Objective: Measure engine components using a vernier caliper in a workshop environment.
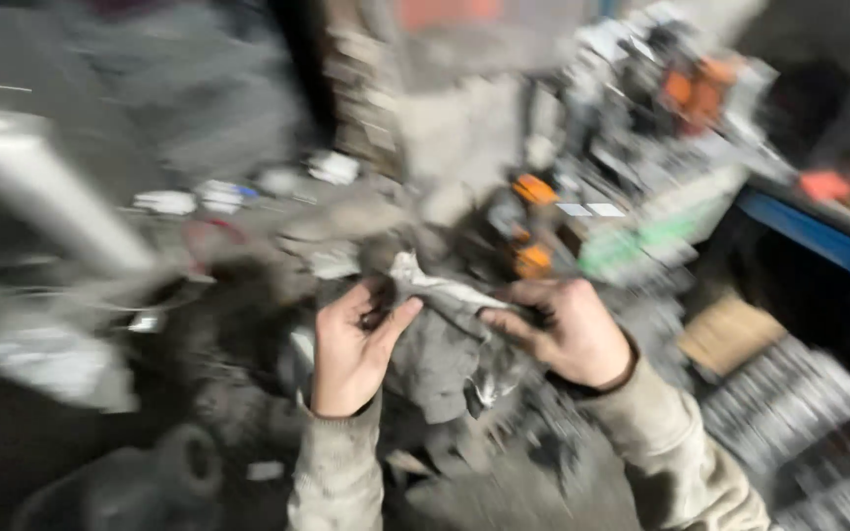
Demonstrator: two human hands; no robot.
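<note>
Both hands on a dirty grey rag, blurred workshop around.

L to R: pale metal tube (46, 192) slants at far left; white scraps (199, 197) lie behind on dark, cluttered floor. Left hand (354, 346) w/ grip closed, thumb & fingers pinching left edge of rag (440, 344). Rag hangs crumpled btwn the hands, centre frame, above the grimy floor. Right hand (563, 329) grip closed on rag's right edge, knuckles up. Orange parts (533, 224) just behind rag. Farther right: brown cardboard piece (730, 332), blue surface edge (819, 241) w/ blurred clutter on top.
</note>
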